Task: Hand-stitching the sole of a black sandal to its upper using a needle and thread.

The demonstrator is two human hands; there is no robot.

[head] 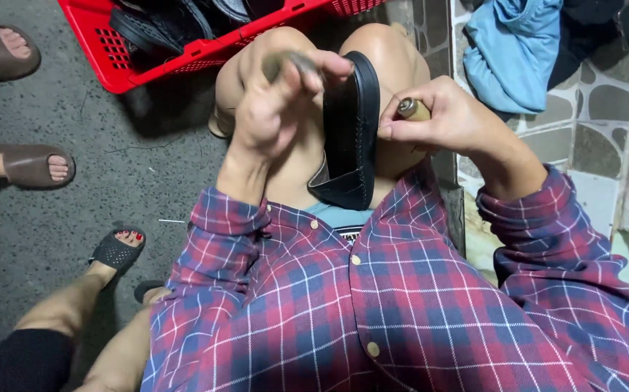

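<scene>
Black leather shoe [349,134]: stands on edge between the bare knees, sole side facing right, stitched rim visible at lower end. Wooden-handled tool [412,109]: metal-capped butt end shows, pressed against the shoe's right edge.

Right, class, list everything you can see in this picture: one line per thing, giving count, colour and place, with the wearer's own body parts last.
black shoe: one, black, wedged between the knees, sole side facing the right hand
wooden-handled tool: one, tan handle with metal end, in the right hand
red crate: one, red, top centre, holding dark shoes
blue cloth: one, light blue, top right on the tiled floor
brown slides: two, brown, far left, on other people's feet
black sandal: one, black, lower left, on another person's foot
plaid shirt: one, red and blue, bottom
knees: two, bare, top centre
left hand: one, blurred, beside the shoe
right hand: one, gripping the tool
</scene>
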